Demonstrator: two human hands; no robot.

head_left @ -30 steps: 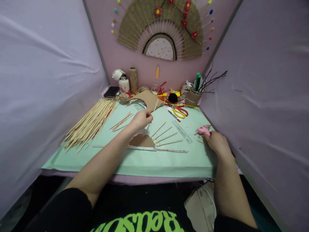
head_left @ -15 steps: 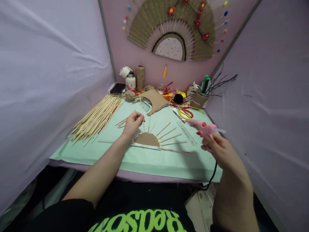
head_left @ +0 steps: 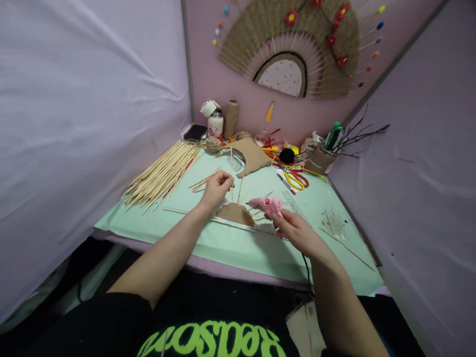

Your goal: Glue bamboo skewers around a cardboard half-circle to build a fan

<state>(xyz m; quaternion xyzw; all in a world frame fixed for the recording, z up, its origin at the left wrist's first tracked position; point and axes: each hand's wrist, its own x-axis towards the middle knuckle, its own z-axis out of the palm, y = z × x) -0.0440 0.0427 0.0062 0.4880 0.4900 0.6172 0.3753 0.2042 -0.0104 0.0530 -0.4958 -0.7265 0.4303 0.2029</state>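
Note:
My left hand is closed in a pinch on a thin wooden stick that stands nearly upright just above a brown cardboard half-circle on the green mat. Several sticks fan out from that half-circle. My right hand grips a pink glue gun, whose nozzle points left over the half-circle's right side. A black cord runs down from the gun.
A big pile of wooden sticks lies at the left. Scissors, a ruler, a cut cardboard sheet, twine, a bottle and a holder of pens and twigs crowd the back. A finished fan hangs on the wall. Cloth walls close both sides.
My right hand lifted the glue gun from the mat's right edge and carried it left to the half-circle. My left hand stayed by the half-circle with its stick.

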